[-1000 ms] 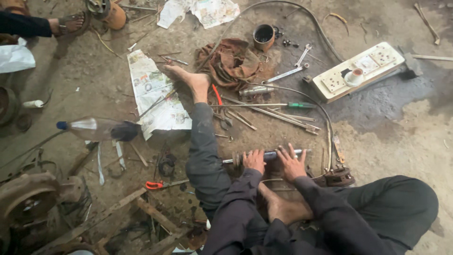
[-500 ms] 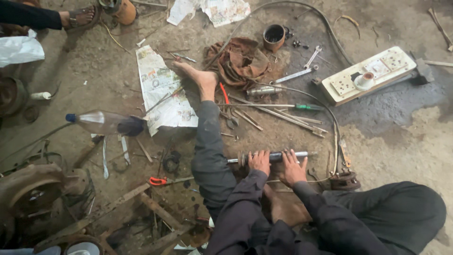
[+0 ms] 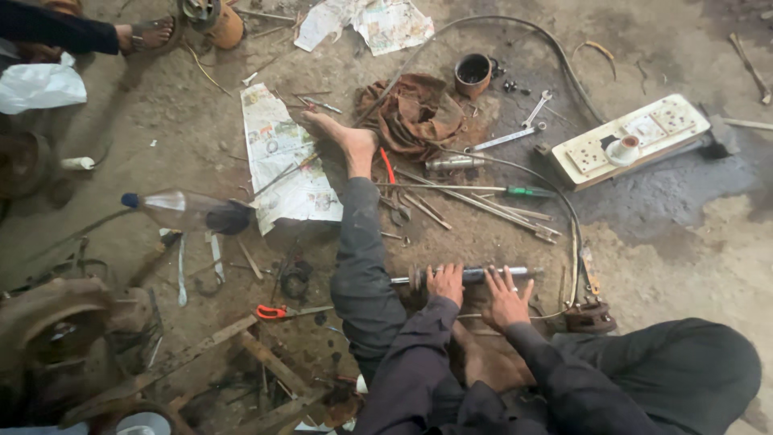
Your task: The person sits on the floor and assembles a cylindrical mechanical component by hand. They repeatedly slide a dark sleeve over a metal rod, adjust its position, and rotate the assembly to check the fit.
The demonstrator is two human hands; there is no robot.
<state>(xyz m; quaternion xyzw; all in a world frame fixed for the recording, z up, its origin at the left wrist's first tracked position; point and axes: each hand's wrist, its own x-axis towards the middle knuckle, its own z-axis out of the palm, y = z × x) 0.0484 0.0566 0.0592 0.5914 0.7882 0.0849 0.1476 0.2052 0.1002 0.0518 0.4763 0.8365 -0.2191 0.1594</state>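
**Shaft being pinned to the floor with both hands**

The metal shaft [image 3: 471,275] is being held crosswise on the dirt floor [image 3: 676,242], just in front of the knees. It's being gripped by the left hand [image 3: 445,283] with curled fingers, while the right hand [image 3: 506,300] is being pressed on it flat, fingers spread, not clenched

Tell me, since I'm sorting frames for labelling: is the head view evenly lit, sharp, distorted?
Head view: soft, even light, no glare or hard shadows; both hands, left hand and right hand, on the dark metal shaft look reasonably sharp; corners darken and soften; the white rectangular socket board shows slight wide-angle tilt.
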